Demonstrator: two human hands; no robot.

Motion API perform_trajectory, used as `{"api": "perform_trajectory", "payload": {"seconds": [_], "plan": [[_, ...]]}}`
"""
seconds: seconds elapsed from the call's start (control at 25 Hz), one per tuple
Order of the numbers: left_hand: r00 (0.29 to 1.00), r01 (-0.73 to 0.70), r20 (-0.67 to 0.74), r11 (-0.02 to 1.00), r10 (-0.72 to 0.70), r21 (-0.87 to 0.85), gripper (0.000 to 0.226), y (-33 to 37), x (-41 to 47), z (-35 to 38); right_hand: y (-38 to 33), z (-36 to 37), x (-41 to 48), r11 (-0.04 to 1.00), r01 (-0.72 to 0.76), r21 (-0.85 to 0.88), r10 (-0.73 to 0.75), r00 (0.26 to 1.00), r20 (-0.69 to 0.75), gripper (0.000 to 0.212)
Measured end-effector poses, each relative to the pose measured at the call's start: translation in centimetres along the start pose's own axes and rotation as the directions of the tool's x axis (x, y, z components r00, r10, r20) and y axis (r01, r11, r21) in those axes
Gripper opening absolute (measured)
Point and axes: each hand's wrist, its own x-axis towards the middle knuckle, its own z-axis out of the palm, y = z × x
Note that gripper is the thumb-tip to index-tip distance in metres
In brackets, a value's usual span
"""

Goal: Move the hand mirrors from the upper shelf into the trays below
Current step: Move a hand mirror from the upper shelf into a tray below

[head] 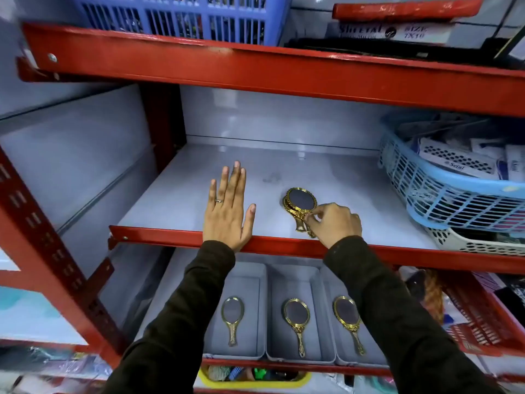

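Note:
A small stack of gold-framed hand mirrors (301,201) lies on the upper grey shelf (284,172), handles toward me. My right hand (336,223) pinches the top mirror at its neck, just above the handle. My left hand (228,211) lies flat and open on the shelf near its red front edge, left of the stack, holding nothing. Below stand three grey trays side by side: the left tray (260,282), the middle tray (314,285) and the right tray (339,345). Each holds one gold mirror: (233,318), (297,322), (348,321).
A light blue basket (443,191) full of packets sits on the upper shelf's right side, over a white basket (466,243). A dark blue crate (181,18) and boxes fill the shelf above. A yellow bin (255,379) sits under the trays. Red uprights frame the left.

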Motion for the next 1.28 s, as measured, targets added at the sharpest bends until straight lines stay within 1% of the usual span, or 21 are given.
{"api": "perform_trajectory", "payload": {"seconds": [0.08, 0.16, 0.24, 0.32, 0.36, 0.48, 0.76, 0.88, 1.0, 1.08, 1.16, 1.28], "plan": [[1.000, 0.002, -0.014, 1.000, -0.002, 0.008, 0.071, 0.0, 0.2, 0.1, 0.3, 0.3, 1.4, 0.991, -0.113, 0.078, 0.105, 0.990, 0.095, 0.033], [0.998, -0.040, -0.051, 0.999, 0.041, 0.030, 0.071, -0.2, -0.2, 0.6, 0.4, 0.5, 2.3, 0.976, -0.192, 0.105, 0.172, 0.970, 0.173, 0.034], [0.992, -0.108, -0.061, 0.993, 0.111, 0.047, 0.071, -0.4, -0.4, 1.0, 0.5, 0.9, 3.1, 0.973, -0.205, 0.103, 0.180, 0.960, 0.215, 0.035], [0.982, -0.173, -0.063, 0.980, 0.180, 0.095, 0.070, -0.7, -0.7, 1.4, 0.6, 1.1, 3.7, 0.969, -0.222, 0.107, 0.194, 0.955, 0.224, 0.034], [0.981, -0.169, -0.072, 0.979, 0.178, 0.117, 0.069, -0.7, -0.8, 1.5, 0.7, 1.3, 4.1, 0.965, -0.235, 0.115, 0.205, 0.952, 0.228, 0.035], [0.991, -0.088, -0.090, 0.988, 0.100, 0.128, 0.068, -0.4, -0.9, 1.6, 0.5, 1.2, 4.6, 0.958, -0.257, 0.123, 0.223, 0.945, 0.241, 0.036], [0.992, 0.060, -0.114, 0.996, -0.053, 0.067, 0.066, 0.2, -1.7, 2.1, 0.5, 1.4, 5.1, 0.958, -0.249, 0.142, 0.212, 0.949, 0.233, 0.035], [0.991, 0.072, -0.111, 0.997, -0.067, 0.037, 0.066, 0.2, -1.7, 2.1, 0.3, 1.2, 5.0, 0.962, -0.241, 0.125, 0.215, 0.958, 0.190, 0.034], [0.988, 0.074, -0.133, 0.997, -0.072, 0.006, 0.066, 0.2, -1.6, 2.0, 0.4, 0.4, 4.7, 0.974, -0.194, 0.113, 0.181, 0.977, 0.114, 0.027], [0.989, 0.081, -0.127, 0.997, -0.081, -0.004, 0.069, 0.2, -1.6, 1.8, 0.6, -1.2, 4.4, 0.980, -0.155, 0.123, 0.146, 0.986, 0.077, 0.021], [0.989, 0.084, -0.118, 0.996, -0.084, 0.000, 0.070, 0.3, -1.6, 1.6, 1.3, -3.7, 3.5, 0.976, -0.135, 0.169, 0.125, 0.990, 0.069, 0.019], [0.992, 0.085, -0.099, 0.996, -0.084, 0.007, 0.070, 0.5, -1.6, 1.3, 3.4, -7.9, -1.5, 0.965, -0.094, 0.245, 0.077, 0.994, 0.081, 0.013]]}}
